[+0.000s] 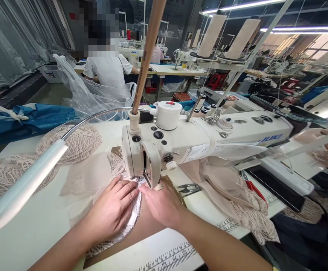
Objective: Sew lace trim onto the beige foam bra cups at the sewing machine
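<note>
At the sewing machine [132,150], both hands work close under its needle and presser foot. My left hand [115,207] lies on a pale lace bra piece [135,218], its fingers stretched towards the presser foot. Opposite it, the thumb and bent fingers of my right hand [164,203] close on the edge of that piece, just by the foot. The curved edge with its white band runs down between the hands. My left palm covers part of the lace, and the right fingertips are partly hidden behind the machine head.
Lace pieces [70,141] lie to the left beneath a lit lamp [25,184]. Thread snips [189,188], beige bra pieces [223,180] and a black phone [273,184] are on the right. A printed ruler [169,259] marks the table's front. Someone in white [107,71] sits beyond.
</note>
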The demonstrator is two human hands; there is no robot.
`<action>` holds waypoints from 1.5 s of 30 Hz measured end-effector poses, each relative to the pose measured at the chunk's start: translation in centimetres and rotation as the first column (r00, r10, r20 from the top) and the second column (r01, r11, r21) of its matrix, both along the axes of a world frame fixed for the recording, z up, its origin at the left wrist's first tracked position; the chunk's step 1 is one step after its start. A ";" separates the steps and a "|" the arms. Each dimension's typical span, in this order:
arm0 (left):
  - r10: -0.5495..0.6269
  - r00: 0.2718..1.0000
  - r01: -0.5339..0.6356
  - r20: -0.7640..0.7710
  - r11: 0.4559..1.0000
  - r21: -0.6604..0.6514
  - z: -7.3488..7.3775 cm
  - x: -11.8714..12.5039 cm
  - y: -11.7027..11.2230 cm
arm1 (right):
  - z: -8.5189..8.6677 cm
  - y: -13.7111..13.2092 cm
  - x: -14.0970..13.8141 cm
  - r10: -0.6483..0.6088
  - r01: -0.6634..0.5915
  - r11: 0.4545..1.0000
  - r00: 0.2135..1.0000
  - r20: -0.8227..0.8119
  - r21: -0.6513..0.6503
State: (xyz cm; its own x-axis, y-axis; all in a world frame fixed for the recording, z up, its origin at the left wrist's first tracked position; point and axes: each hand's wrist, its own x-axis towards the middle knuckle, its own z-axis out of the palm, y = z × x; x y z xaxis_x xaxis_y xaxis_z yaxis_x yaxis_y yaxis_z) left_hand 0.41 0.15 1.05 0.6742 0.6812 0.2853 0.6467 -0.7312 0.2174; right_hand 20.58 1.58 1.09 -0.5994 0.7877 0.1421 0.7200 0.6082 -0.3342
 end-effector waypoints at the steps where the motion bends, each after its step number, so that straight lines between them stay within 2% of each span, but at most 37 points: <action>1: 0.001 1.000 -0.001 -0.006 1.000 0.002 -0.1 -0.1 0.0 | 0.0 0.0 0.0 0.002 -0.002 1.000 1.000 0.008 0.000; 9: 0.002 0.997 -0.001 -0.072 1.000 0.018 -0.7 -0.7 0.5 | -0.3 0.1 -0.3 -0.007 0.007 1.000 0.999 0.044 -0.004; 16: 0.050 0.992 -0.048 -0.113 0.999 0.022 -0.3 -0.7 0.8 | -0.5 0.0 -0.3 -0.027 0.026 0.999 0.999 0.038 0.028; 18: 0.090 0.990 -0.086 -0.113 0.995 0.042 0.1 -1.2 0.8 | -0.6 -0.2 -0.2 -0.014 0.014 0.999 1.000 0.017 0.043; 20: 0.192 0.978 -0.186 -0.078 0.979 0.079 0.7 -2.1 0.6 | -0.6 -0.4 -0.2 0.041 -0.040 0.998 0.999 -0.009 0.043; 21: 0.275 0.960 -0.270 -0.049 0.959 0.089 1.0 -2.7 0.5 | -0.7 -0.5 -0.2 0.076 -0.075 0.996 0.997 -0.020 0.038; 23: 0.477 0.879 -0.476 -0.023 0.879 0.026 1.4 -4.1 0.3 | -0.7 -0.7 -0.2 0.130 -0.129 0.991 0.991 -0.030 0.024; 25: 0.606 0.789 -0.613 -0.096 0.771 -0.173 1.7 -5.5 0.1 | -0.9 -0.8 -0.2 0.171 -0.171 0.985 0.985 -0.026 0.009; 26: 0.616 0.776 -0.624 -0.138 0.717 -0.311 1.8 -6.0 0.0 | -0.9 -0.9 -0.2 0.189 -0.189 0.982 0.982 -0.022 0.003; 27: 0.598 0.787 -0.590 -0.150 0.660 -0.465 1.8 -6.4 0.0 | -1.0 -1.0 -0.2 0.203 -0.203 0.979 0.979 -0.018 -0.003; 29: 0.566 0.822 -0.422 -0.065 0.529 -0.737 1.8 -6.7 0.1 | -1.1 -1.1 -0.2 0.216 -0.217 0.976 0.976 -0.011 -0.011; 31: 0.601 0.796 -0.225 0.067 0.397 -0.890 1.7 -6.3 0.3 | -1.1 -1.1 -0.2 0.222 -0.222 0.975 0.975 0.000 -0.012; 32: 0.633 0.765 -0.148 0.119 0.352 -0.924 1.7 -5.9 0.4 | -1.1 -1.2 -0.2 0.227 -0.227 0.974 0.974 0.006 -0.011; 35: 0.708 0.673 -0.014 0.213 0.301 -0.954 1.3 -4.9 0.7 | -1.1 -1.1 -0.2 0.238 -0.239 0.971 0.971 0.015 -0.001; 39: 0.720 0.668 0.038 0.187 0.219 -0.975 0.4 -4.4 0.9 | -1.0 -0.9 -0.2 0.206 -0.206 0.978 0.979 0.008 0.015; 41: 0.725 0.666 0.019 0.174 0.217 -0.976 0.2 -4.4 1.1 | -1.0 -0.8 -0.3 0.150 -0.150 0.988 0.989 0.002 0.023; 45: 0.710 0.686 -0.044 0.159 0.258 -0.965 0.2 -4.5 1.1 | -0.8 -0.7 -0.5 0.095 -0.096 0.995 0.995 0.022 0.041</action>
State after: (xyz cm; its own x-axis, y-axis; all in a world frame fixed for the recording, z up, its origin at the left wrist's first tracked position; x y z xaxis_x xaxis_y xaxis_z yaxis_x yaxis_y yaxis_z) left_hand -4.12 1.30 1.23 0.2258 0.8416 -0.4907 0.3180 0.4124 0.8537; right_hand 20.05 0.93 0.25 -0.6744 0.7205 0.1613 0.6643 0.6875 -0.2933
